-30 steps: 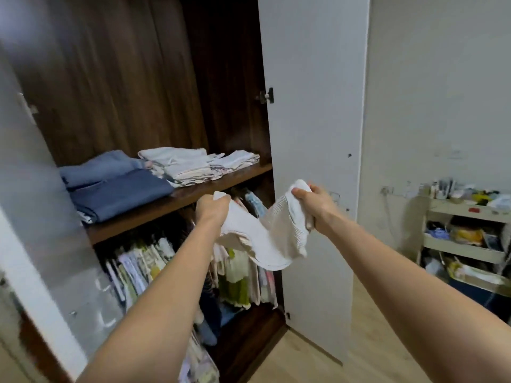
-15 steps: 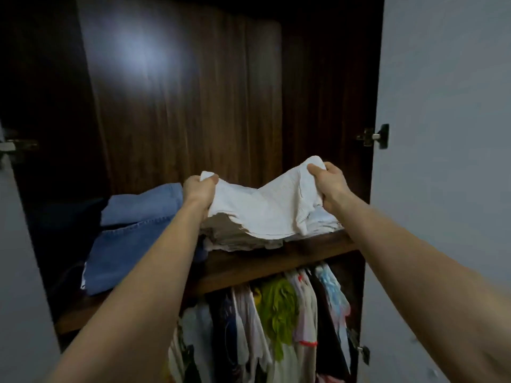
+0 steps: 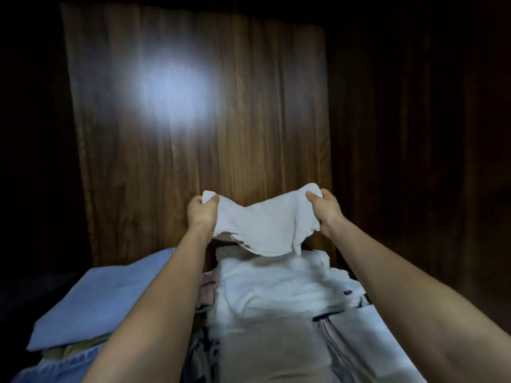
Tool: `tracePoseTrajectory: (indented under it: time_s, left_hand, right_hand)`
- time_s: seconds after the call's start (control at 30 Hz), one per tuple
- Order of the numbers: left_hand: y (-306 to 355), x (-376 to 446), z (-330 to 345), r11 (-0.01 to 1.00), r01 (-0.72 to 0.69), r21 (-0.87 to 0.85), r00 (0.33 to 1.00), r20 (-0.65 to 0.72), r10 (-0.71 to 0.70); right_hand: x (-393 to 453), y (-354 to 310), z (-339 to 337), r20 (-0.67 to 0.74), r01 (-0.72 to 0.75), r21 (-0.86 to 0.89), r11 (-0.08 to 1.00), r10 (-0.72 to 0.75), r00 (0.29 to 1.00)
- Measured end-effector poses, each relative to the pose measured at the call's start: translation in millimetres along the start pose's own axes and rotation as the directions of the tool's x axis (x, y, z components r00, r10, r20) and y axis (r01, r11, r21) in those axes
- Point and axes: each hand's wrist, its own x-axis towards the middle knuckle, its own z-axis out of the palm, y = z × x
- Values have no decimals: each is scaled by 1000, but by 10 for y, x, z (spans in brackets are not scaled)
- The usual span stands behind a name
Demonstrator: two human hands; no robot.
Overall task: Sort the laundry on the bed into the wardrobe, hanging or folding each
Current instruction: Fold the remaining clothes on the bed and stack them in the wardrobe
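Note:
A folded white garment hangs between my two hands inside the wardrobe. My left hand pinches its left corner and my right hand pinches its right corner. The garment sags in the middle and hovers just above the far end of a stack of folded white clothes lying on the shelf. Both forearms reach forward over that stack.
Folded blue clothes lie to the left of the white stack, with denim at the lower left. The dark wooden back panel of the wardrobe stands close behind the hands, with a bright light spot on it. The side areas are in deep shadow.
I have moved closer and my hands have carried the white garment up and deeper over the shelf. The wardrobe door and hanging clothes below have left the view.

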Motion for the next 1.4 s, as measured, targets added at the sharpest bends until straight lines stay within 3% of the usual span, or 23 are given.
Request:
tracePoseTrajectory:
  time_s: [0.1, 0.23, 0.3, 0.37, 0.43, 0.5, 0.57, 0.63, 0.67, 0.73, 0.8, 0.9, 1.0, 1.13, 1.23, 1.4]
  left_hand:
    - [-332, 289, 87, 985, 167, 35, 986, 7, -168]
    - [-910, 129, 33, 863, 402, 305, 896, 61, -439]
    - [-1059, -82, 31, 786, 428, 447, 862, 59, -503]
    - [-1111, -227, 59, 746, 402, 530, 870, 33, -492]
    - [-1077, -277, 105, 725, 381, 574, 880, 16, -474]
    - [-1033, -256, 172, 665, 334, 668, 904, -27, -427]
    - [-1045, -273, 231, 478, 190, 858, 954, -47, -294]
    - [-1152, -352, 316, 310, -55, 949, 985, 103, -139]
    - [-1236, -424, 362, 254, -171, 952, 971, 206, -119]
    - [-1462, -573, 403, 146, -284, 948, 926, 311, -214]
    - [-1630, -668, 384, 75, -289, 954, 905, 298, -303]
    - [-1572, -698, 378, 75, -282, 957, 920, 291, -261]
    - [-1341, -753, 352, 118, -248, 961, 960, 261, -103]
    - [-944, -1164, 153, 186, -198, 962, 968, 162, 193]
    - [-692, -1654, -211, 247, -122, 961, 935, 28, 353]
    - [-354, -2744, -1144, 189, 37, 981, 915, -109, 388]
  right_hand:
    - [373, 308, -64, -32, -120, -27, 992, 119, 992]
    - [591, 838, -476, -122, -338, -273, 901, 316, 941]
    - [626, 1046, -684, -120, -370, -414, 832, 353, 928]
    - [549, 1168, -810, -212, -373, -566, 735, 308, 928]
    - [465, 1221, -857, -272, -309, -734, 605, 154, 950]
    - [427, 1268, -880, -212, -196, -868, 457, 17, 977]
    - [375, 1347, -886, -51, -20, -961, 275, -109, 993]
    - [359, 1486, -846, 195, 221, -952, 212, -139, 971]
    - [345, 1571, -822, 317, 333, -918, 217, -104, 943]
    - [315, 1795, -782, 467, 442, -870, 219, 76, 881]
    - [278, 1980, -800, 482, 433, -874, 219, 292, 826]
    - [268, 1992, -808, 469, 412, -882, 229, 337, 816]
    - [209, 1772, -729, 461, 388, -869, 307, 219, 860]
    - [-187, 1411, -523, 496, 443, -731, 519, -41, 867]
    - [-649, 1182, -246, 543, 523, -609, 596, -167, 823]
    - [-1794, 857, 305, 693, 651, -353, 672, -279, 665]
